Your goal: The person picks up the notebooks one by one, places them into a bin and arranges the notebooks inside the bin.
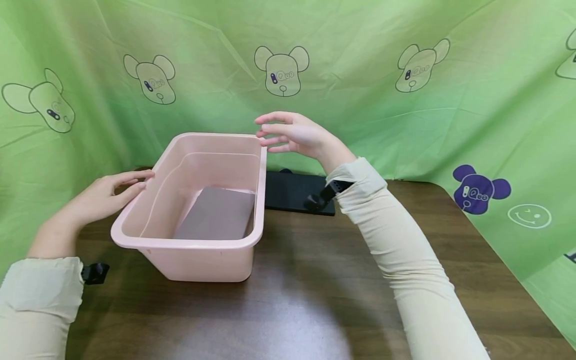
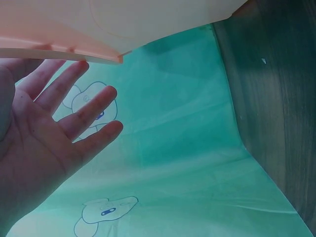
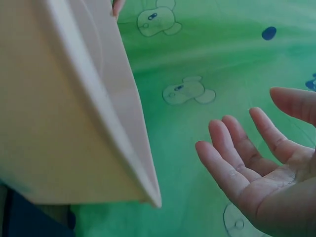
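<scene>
A pink plastic bin (image 1: 204, 262) stands on the brown wooden table (image 1: 315, 280). A flat grey slab (image 1: 218, 215) lies on the bin's bottom. My left hand (image 1: 118, 190) is open beside the bin's left rim, its straight fingers at or just touching that edge. In the left wrist view the left hand (image 2: 54, 128) spreads its fingers just under the bin's rim (image 2: 59, 53). My right hand (image 1: 290, 134) hovers open by the bin's far right corner and holds nothing. From the right wrist, the right hand (image 3: 256, 165) is palm up, apart from the bin (image 3: 74, 123).
A flat black object (image 1: 292, 192) lies on the table behind the bin, under my right wrist. A green cloth with bear prints (image 1: 360, 75) hangs behind and to both sides. Bare table lies in front and to the right of the bin.
</scene>
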The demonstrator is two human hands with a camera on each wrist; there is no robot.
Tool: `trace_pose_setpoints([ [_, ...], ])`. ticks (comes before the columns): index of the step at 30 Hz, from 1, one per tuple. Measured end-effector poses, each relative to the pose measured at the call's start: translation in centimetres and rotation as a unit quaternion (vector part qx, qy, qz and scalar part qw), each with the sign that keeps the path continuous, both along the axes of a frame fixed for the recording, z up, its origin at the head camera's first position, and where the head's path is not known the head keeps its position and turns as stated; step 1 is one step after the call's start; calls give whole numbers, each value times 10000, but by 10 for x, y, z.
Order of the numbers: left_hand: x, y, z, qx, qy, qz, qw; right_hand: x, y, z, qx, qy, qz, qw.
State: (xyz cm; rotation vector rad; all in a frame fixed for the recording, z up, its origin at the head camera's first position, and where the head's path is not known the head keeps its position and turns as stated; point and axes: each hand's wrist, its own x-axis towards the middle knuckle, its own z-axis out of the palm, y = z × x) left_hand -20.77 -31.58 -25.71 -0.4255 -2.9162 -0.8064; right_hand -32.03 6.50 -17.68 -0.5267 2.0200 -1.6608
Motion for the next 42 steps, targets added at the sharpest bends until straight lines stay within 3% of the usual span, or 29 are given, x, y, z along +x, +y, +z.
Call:
trace_pose_setpoints([
  [8, 1, 1, 0, 33, -16, 3, 10000, 0, 39, -20, -465, -65, -507, 9976],
  [17, 2, 1, -1, 54, -34, 28, 10000, 1, 87, -53, -904, -375, -1004, 9901],
  [31, 3, 1, 0, 62, -45, 17, 10000, 1, 146, -114, -468, -1058, -1682, 9789],
  [42, 3, 2, -2, 87, 7, 8, 10000, -4, 162, -161, -377, -1447, -2273, 9623],
])
